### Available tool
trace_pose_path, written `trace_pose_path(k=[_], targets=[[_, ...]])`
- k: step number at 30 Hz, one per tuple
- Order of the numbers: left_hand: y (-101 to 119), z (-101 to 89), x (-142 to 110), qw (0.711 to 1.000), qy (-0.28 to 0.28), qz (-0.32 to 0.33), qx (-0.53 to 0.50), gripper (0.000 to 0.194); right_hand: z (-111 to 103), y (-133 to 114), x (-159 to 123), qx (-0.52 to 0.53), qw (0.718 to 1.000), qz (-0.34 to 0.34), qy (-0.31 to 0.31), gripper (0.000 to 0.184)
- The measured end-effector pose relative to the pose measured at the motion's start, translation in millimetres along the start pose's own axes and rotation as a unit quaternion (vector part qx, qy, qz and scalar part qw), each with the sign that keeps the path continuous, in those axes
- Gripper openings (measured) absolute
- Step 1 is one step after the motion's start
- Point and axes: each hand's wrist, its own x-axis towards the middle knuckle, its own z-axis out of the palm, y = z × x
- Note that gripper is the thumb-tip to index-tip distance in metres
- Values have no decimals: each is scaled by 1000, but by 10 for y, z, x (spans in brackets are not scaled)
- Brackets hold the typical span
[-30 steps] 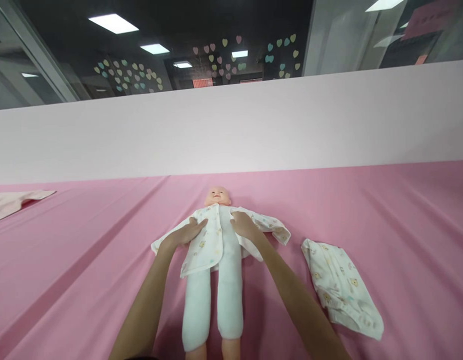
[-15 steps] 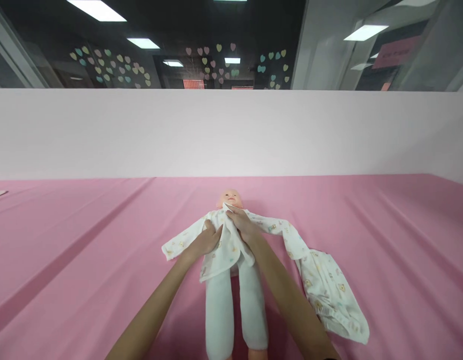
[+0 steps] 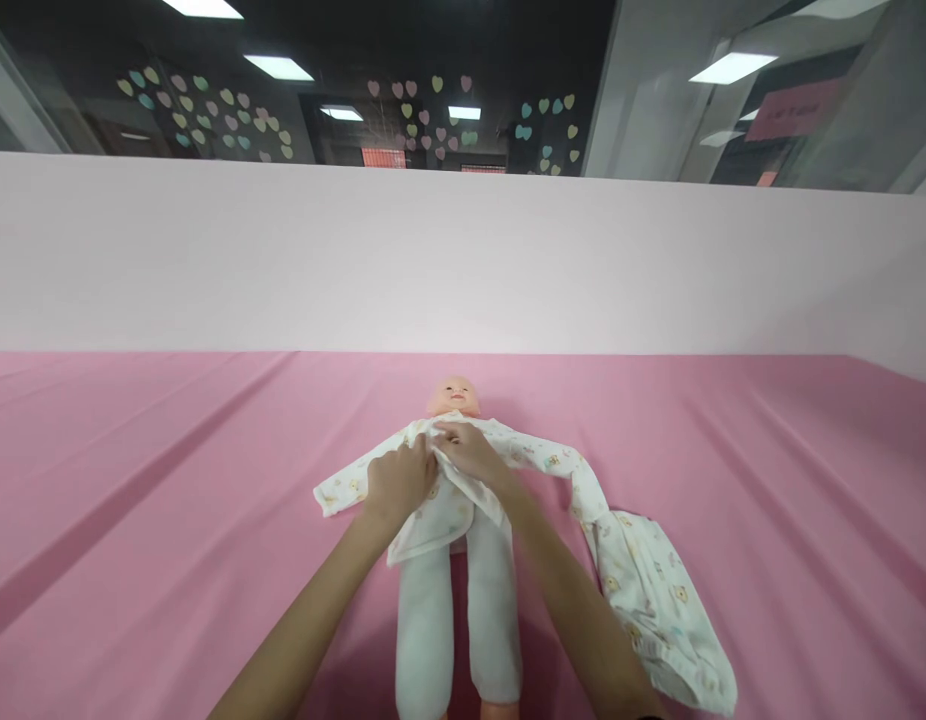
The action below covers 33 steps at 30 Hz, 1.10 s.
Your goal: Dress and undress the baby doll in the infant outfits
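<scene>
A bald doll (image 3: 455, 396) with white, padded-looking legs lay face up on a bench (image 3: 170, 520) covered in pink cloth, around the middle of its width. Its long axis ran nearly square to the bench's far edge, the head nearest that edge and the legs pointing to the near edge, with the lower ends cut off by the bottom of the view. A white cotton shirt (image 3: 433, 522) printed with small coloured figures lay over its torso, collar towards the far edge and hem towards the near edge. One sleeve reached out leftwards, slanting slightly to the near edge; the other went right, then bent nearer, its end meeting the folded garment.

The left hand (image 3: 399, 485) had its fingers curled in and closed on the shirt front at chest height; their tips were partly hidden. The right hand (image 3: 472, 452) was just beside it, touching or nearly so, fingers bent and drawn together on a gathered edge of the same shirt front, below the collar.

The folded garment (image 3: 669, 605), white cotton with a similar print, lay towards the bench's near right corner, its long axis slanting nearer and rightwards. A plain white wall (image 3: 433, 260) rose behind the far edge, below dark glass (image 3: 463, 40) dotted with pastel hearts (image 3: 200, 110).
</scene>
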Motion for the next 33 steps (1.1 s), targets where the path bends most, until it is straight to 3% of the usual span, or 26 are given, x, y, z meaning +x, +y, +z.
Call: trace_pose_path(k=[2, 4, 7, 10, 12, 15, 17, 20, 25, 30, 33], targets=[[58, -102, 19, 999, 43, 18, 10, 30, -29, -115, -102, -79, 995, -50, -22, 19], [132, -155, 77, 997, 61, 42, -13, 28, -81, -241, -233, -173, 984, -24, -19, 23], [245, -126, 200, 993, 64, 76, -60, 28, -221, -393, -428, -290, 956, 19, -39, 34], [340, -42, 297, 992, 69, 63, -89, 32, -423, -400, -509, -317, 945, -9, -85, 30], [401, 7, 327, 992, 69, 55, -93, 38, -546, -287, -448, -316, 945, -13, -77, 28], [488, 87, 339, 991, 89, 68, -74, 39, -628, 38, -223, -356, 931, 81, 15, 30], [525, 151, 347, 989, 106, 83, -58, 37, -603, 296, -63, -377, 910, 161, 67, 31], [528, 217, 384, 987, 112, 95, -64, 27, -512, 621, 90, -371, 905, 190, 87, 31], [375, 103, 430, 984, 62, 92, -140, 30, -459, 889, 145, -335, 914, 179, 138, 24], [69, -8, 436, 993, 2, -66, -97, 51, -454, 891, 166, -310, 916, 169, 189, 30], [-54, 18, 457, 991, -74, -17, -110, 53, -356, 778, 224, -302, 921, 138, 204, 35]])
